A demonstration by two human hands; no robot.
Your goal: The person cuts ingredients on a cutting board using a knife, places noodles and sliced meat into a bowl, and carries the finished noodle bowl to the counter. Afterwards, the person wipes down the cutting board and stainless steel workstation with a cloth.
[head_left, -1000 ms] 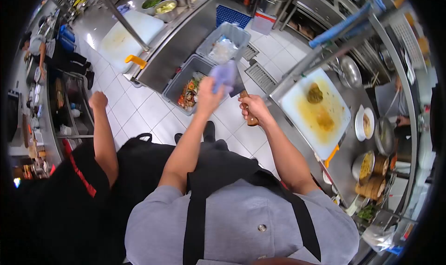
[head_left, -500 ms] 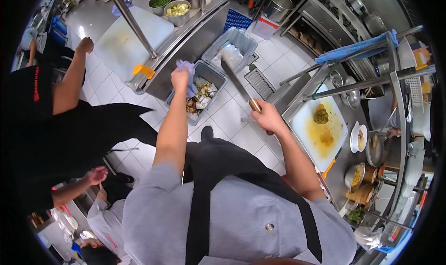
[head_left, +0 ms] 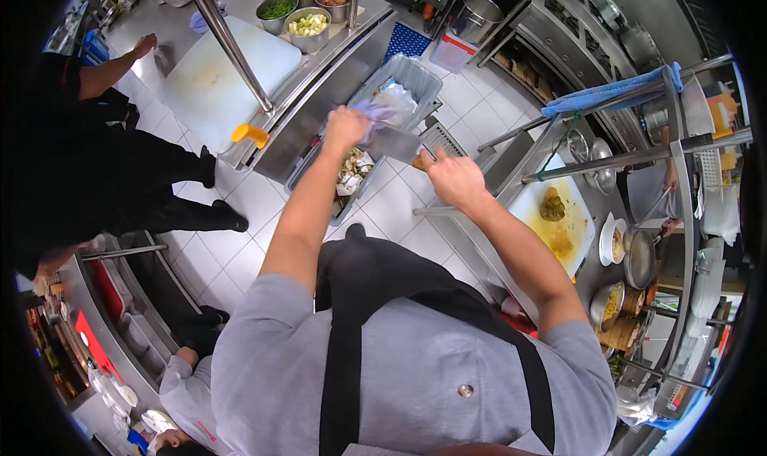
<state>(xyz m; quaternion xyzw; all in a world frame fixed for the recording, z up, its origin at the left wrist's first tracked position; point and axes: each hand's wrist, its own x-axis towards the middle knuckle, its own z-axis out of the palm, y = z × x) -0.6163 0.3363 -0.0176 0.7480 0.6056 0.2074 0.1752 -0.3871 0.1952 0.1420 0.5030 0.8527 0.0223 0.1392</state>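
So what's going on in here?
Someone's right hand is gripping a big, wide knife. The left hand holds a purple cloth right by the blade, but it's too blurry to tell if they touch. Lower down, there's a grey bin with food scraps in it. Off to the right lies a white cutting board with yellow stains.

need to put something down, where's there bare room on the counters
Free: the left white board, faintly stained, between the metal bowls and orange piece. Crowded: the right counter, with a food-smeared board, white dish and pan.
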